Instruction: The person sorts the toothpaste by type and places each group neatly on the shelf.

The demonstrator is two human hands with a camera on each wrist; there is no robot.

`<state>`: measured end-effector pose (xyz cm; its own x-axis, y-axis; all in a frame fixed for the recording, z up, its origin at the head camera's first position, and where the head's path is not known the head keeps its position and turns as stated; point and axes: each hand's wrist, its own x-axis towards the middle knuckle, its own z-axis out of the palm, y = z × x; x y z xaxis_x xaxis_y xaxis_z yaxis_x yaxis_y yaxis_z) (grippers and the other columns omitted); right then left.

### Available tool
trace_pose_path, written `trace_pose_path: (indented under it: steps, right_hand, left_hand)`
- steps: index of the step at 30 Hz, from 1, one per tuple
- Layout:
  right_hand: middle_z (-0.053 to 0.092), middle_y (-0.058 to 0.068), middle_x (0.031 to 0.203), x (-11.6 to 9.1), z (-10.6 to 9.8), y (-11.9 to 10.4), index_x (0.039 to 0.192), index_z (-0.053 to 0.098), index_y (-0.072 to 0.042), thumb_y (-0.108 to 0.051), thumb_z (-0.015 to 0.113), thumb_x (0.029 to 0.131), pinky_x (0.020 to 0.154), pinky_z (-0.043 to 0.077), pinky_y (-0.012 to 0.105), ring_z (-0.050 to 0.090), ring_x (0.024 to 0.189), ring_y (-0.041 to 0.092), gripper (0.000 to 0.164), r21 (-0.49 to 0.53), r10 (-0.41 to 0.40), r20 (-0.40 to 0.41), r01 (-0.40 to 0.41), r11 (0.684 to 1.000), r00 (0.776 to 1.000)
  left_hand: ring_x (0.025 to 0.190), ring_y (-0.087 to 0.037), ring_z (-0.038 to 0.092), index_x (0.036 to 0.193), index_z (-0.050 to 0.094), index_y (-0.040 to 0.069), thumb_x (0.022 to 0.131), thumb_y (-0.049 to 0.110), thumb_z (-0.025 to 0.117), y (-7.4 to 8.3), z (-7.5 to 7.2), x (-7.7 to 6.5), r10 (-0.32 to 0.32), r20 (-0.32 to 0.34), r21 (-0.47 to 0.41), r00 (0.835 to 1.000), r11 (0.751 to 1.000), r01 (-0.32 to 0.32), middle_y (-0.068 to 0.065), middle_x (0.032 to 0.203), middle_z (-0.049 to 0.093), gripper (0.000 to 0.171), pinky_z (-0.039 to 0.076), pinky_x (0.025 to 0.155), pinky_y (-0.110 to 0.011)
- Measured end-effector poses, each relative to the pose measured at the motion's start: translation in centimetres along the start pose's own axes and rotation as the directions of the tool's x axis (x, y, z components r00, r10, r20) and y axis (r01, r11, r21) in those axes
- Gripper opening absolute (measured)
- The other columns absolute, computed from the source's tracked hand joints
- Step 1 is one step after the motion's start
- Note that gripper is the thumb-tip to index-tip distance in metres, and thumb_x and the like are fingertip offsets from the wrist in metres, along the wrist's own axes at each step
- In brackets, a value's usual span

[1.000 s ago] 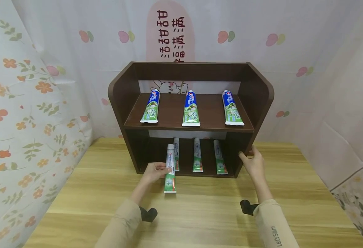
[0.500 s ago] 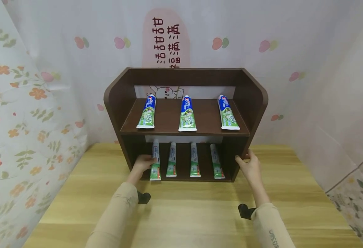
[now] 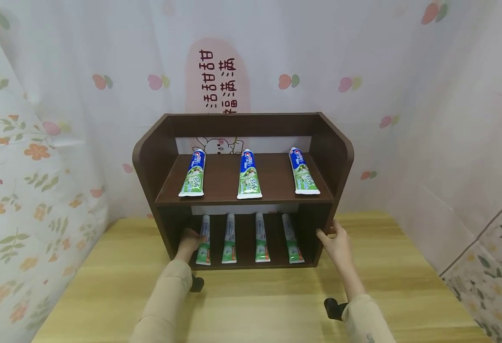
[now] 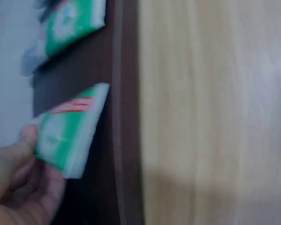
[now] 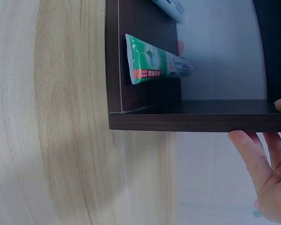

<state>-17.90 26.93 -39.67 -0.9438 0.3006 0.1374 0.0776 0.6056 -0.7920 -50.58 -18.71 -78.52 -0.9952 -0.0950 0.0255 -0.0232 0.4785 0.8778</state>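
Note:
A dark brown two-tier shelf (image 3: 274,176) stands on the table. At the left end of its lower tier, my left hand (image 3: 189,243) holds a green and silver toothpaste tube (image 3: 203,254). In the left wrist view the thumb lies on the tube (image 4: 65,133) with the fingers curled beneath; the picture is blurred. Three similar toothpaste tubes lie to its right, the rightmost tube (image 3: 292,243) closest to the side panel. My right hand (image 3: 337,243) grips the right side panel (image 5: 201,123), with a fingertip on its inner side.
Three blue and green toothpaste tubes, including the middle tube (image 3: 249,176), lie spaced along the upper tier. The wooden table (image 3: 259,305) extends in front of the shelf. Patterned curtain (image 3: 148,62) hangs behind and at both sides.
My left hand has carried its toothpaste tube from in front of the shelf leftward and back onto the lower tier's left end. The right hand stays at the side panel. The head view has tilted up.

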Motion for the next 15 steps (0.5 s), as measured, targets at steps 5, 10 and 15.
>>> trace_pose_path:
  steps: [5, 10, 15]
  right_hand:
    - [0.052, 0.029, 0.112, 0.3, 0.4, 0.1, 0.118, 0.047, -0.001, -0.019, 0.054, 0.09, 0.065, 0.054, 0.033, 0.061, 0.091, 0.038, 0.034, 0.04, 0.0, 0.019, -0.001, 0.999, 1.0]
    - [0.051, 0.029, 0.112, 0.3, 0.1, 0.6, 0.119, 0.047, -0.001, -0.019, 0.053, 0.09, 0.064, 0.054, 0.032, 0.061, 0.091, 0.038, 0.034, 0.037, 0.017, 0.02, -0.018, 0.999, 1.0]
    - [0.054, 0.031, 0.113, 1.0, -0.2, 0.5, 0.121, 0.046, 0.003, -0.02, 0.052, 0.09, 0.064, 0.053, 0.036, 0.061, 0.091, 0.04, 0.039, -0.01, 0.006, -0.005, -0.006, 1.0, 1.0]
  left_hand:
    - [0.051, -0.019, 0.049, 0.071, 0.058, -0.003, 0.069, 0.026, 0.076, 12.8, -3.8, -10.7, 0.149, -0.123, 0.122, 0.981, 0.983, -0.134, -0.01, 0.061, 0.057, 0.034, 0.041, 0.043, -0.032]
    - [0.071, -0.029, 0.056, 0.099, 0.055, -0.009, 0.084, 0.015, 0.063, 28.2, -7.6, -21.5, 0.097, -0.012, 0.313, 0.995, 0.946, -0.089, -0.02, 0.084, 0.058, 0.03, 0.049, 0.058, -0.04]
    - [0.078, -0.033, 0.058, 0.113, 0.049, -0.01, 0.088, 0.01, 0.058, 32.7, -8.5, -24.3, 0.196, 0.062, 0.472, 0.979, 0.858, -0.202, -0.023, 0.095, 0.055, 0.034, 0.051, 0.061, -0.041]
